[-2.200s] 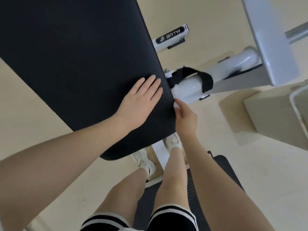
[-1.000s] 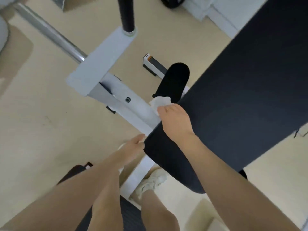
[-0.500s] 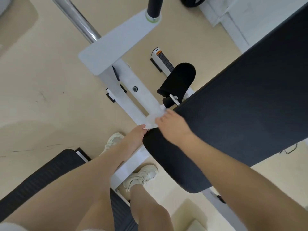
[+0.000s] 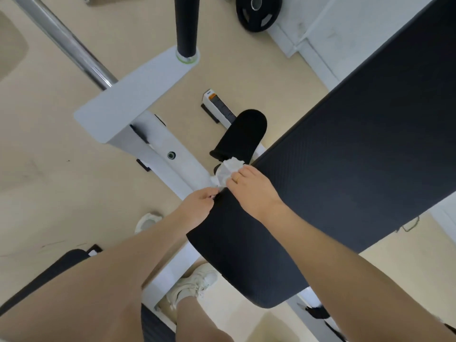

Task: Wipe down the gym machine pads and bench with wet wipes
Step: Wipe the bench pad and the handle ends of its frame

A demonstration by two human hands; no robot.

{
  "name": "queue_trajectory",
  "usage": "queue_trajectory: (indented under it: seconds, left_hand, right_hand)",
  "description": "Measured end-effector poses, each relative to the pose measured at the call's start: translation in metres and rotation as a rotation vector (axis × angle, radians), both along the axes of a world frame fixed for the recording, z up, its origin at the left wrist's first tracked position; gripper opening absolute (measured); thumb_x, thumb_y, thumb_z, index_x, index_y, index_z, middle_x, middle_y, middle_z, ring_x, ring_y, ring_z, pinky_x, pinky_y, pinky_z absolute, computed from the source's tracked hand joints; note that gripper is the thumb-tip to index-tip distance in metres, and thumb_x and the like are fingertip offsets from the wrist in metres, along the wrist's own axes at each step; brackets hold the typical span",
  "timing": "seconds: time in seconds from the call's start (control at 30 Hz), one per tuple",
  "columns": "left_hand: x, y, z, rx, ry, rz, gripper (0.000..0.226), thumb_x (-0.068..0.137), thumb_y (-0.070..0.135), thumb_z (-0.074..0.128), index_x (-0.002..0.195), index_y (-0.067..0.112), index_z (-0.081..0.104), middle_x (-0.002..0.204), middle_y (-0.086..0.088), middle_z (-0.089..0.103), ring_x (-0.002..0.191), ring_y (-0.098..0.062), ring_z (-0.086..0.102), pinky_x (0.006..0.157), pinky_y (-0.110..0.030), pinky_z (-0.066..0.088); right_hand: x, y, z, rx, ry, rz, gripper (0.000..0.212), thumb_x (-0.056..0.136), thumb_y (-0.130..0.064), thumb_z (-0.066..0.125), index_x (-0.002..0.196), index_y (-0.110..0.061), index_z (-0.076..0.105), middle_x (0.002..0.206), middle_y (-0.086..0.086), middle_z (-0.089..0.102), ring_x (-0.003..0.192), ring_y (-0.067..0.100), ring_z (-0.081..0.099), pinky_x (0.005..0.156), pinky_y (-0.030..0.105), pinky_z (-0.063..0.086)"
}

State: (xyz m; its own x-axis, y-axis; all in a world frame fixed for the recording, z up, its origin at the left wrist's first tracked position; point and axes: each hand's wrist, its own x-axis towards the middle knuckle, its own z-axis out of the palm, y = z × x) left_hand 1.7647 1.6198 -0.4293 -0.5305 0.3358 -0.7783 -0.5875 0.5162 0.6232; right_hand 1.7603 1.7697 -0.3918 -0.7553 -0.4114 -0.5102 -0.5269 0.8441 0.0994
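Wet wipe point(image 4: 228, 172), white and crumpled, sits bunched at the near-left edge of the long black bench pad point(image 4: 345, 164), right where the pad meets the white machine frame point(image 4: 158, 141). Right hand point(image 4: 254, 191) lies on the pad edge with fingers curled over the wipe, holding it against the edge; left hand point(image 4: 197, 206) just beside it, fingertips pinched on the wipe's lower corner at the pad's rim. Smaller black pad point(image 4: 240, 134) just beyond the wipe; weight plate point(image 4: 257, 12) on the floor further off, white shoe point(image 4: 190, 287) under the bench.
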Motion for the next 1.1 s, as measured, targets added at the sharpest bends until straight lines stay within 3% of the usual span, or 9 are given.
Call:
queue_trajectory:
  seconds: [0.1, 0.27, 0.37, 0.5, 0.67, 0.77, 0.87, 1.0, 1.1]
  left_hand:
    - [-0.007, -0.01, 0.02, -0.062, 0.069, 0.044, 0.046, 0.094, 0.005, 0.032, 0.136, 0.02, 0.043, 0.143, -0.001, 0.042, 0.129, -0.016, 0.039, 0.104, -0.026, 0.03]
    - [-0.029, -0.019, 0.09, 0.246, 0.167, 0.155, 0.036, 0.089, -0.002, 0.049, 0.112, 0.025, 0.055, 0.11, 0.005, 0.059, 0.103, -0.008, 0.053, 0.081, -0.011, 0.041]
    - [-0.038, -0.025, 0.121, 0.39, 0.123, 0.261, 0.017, 0.092, 0.013, 0.054, 0.108, 0.012, 0.061, 0.105, -0.005, 0.065, 0.1, -0.017, 0.06, 0.086, -0.024, 0.051]
    - [-0.05, -0.024, 0.146, 0.432, 0.036, 0.404, 0.014, 0.09, 0.009, 0.055, 0.1, 0.015, 0.063, 0.098, -0.004, 0.068, 0.085, -0.015, 0.067, 0.071, -0.023, 0.055]
    - [-0.086, -0.027, 0.174, 0.498, -0.061, 0.414, 0.024, 0.093, 0.008, 0.038, 0.101, 0.01, 0.06, 0.098, -0.007, 0.068, 0.088, -0.02, 0.068, 0.083, -0.03, 0.053]
    - [-0.117, -0.041, 0.186, 0.479, -0.04, 0.241, 0.035, 0.095, 0.02, 0.033, 0.111, 0.013, 0.063, 0.113, -0.004, 0.068, 0.105, -0.018, 0.064, 0.094, -0.029, 0.047]
    - [-0.155, -0.063, 0.189, 0.369, 0.002, 0.161, 0.038, 0.098, 0.028, 0.03, 0.102, 0.02, 0.067, 0.108, 0.0, 0.069, 0.102, -0.015, 0.064, 0.093, -0.03, 0.047]
    - [-0.209, -0.08, 0.181, 0.143, 0.227, 0.217, 0.029, 0.098, 0.025, 0.036, 0.1, 0.017, 0.063, 0.098, 0.004, 0.066, 0.096, -0.018, 0.06, 0.092, -0.033, 0.045]
    - [-0.237, -0.076, 0.174, 0.156, 0.313, 0.159, 0.027, 0.098, 0.03, 0.04, 0.122, 0.03, 0.052, 0.12, 0.01, 0.056, 0.115, -0.012, 0.051, 0.105, -0.032, 0.037]
  right_hand:
    - [-0.01, 0.0, 0.011, -0.087, -0.045, -0.035, 0.028, 0.09, -0.008, 0.044, 0.117, -0.012, 0.052, 0.113, 0.005, 0.056, 0.111, 0.024, 0.048, 0.107, 0.035, 0.029]
    - [-0.012, -0.017, 0.081, -1.09, -0.193, -0.992, 0.019, 0.093, -0.01, 0.049, 0.105, -0.016, 0.062, 0.1, 0.001, 0.062, 0.092, 0.013, 0.055, 0.081, 0.027, 0.046]
    - [-0.01, -0.015, 0.116, -1.383, -0.237, -1.202, 0.023, 0.091, -0.002, 0.05, 0.095, -0.02, 0.064, 0.091, -0.002, 0.061, 0.086, 0.01, 0.057, 0.078, 0.028, 0.051]
    - [-0.018, -0.025, 0.136, -1.288, -0.028, -1.319, 0.033, 0.084, 0.005, 0.044, 0.095, -0.018, 0.066, 0.098, 0.0, 0.061, 0.092, 0.013, 0.056, 0.077, 0.025, 0.05]
    - [-0.045, -0.057, 0.16, -1.197, 0.027, -1.329, 0.017, 0.09, -0.01, 0.048, 0.09, -0.01, 0.065, 0.095, 0.008, 0.063, 0.093, 0.022, 0.057, 0.087, 0.037, 0.048]
    - [-0.076, -0.072, 0.159, -1.267, 0.003, -1.483, 0.019, 0.088, -0.03, 0.059, 0.094, -0.015, 0.068, 0.092, -0.007, 0.067, 0.094, 0.012, 0.061, 0.089, 0.03, 0.048]
    - [-0.108, -0.084, 0.149, -1.356, -0.024, -1.558, 0.013, 0.086, -0.016, 0.06, 0.085, -0.005, 0.067, 0.072, 0.001, 0.06, 0.067, 0.015, 0.053, 0.066, 0.027, 0.043]
    - [-0.148, -0.093, 0.12, -1.347, 0.075, -1.935, 0.013, 0.086, -0.007, 0.055, 0.092, -0.016, 0.062, 0.067, 0.002, 0.057, 0.054, 0.012, 0.047, 0.053, 0.019, 0.039]
    - [-0.178, -0.096, 0.097, -1.539, 0.081, -2.226, 0.017, 0.087, -0.003, 0.054, 0.102, -0.01, 0.06, 0.07, 0.002, 0.058, 0.056, 0.013, 0.051, 0.059, 0.022, 0.045]
